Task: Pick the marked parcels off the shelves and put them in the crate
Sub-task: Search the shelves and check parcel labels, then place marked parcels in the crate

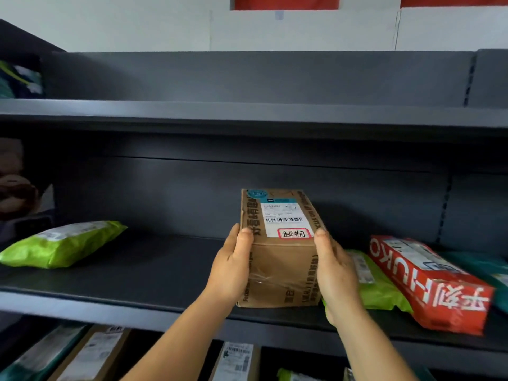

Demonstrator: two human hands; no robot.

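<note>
A brown cardboard parcel (280, 259) stands on the middle dark shelf (154, 273). Its top carries a white shipping label and a red-bordered sticker with handwritten characters (294, 233). My left hand (233, 268) grips the box's left side, thumb on its top edge. My right hand (336, 273) grips the right side the same way. The box's base sits at the shelf's front edge. No crate is in view.
A green bag parcel (61, 243) lies at the shelf's left. To the right lie another green bag (382, 287), a red printed parcel (428, 281) and a teal one (494, 270). The upper shelf (247, 108) looks bare. Several boxes and bags (90, 353) fill the shelf below.
</note>
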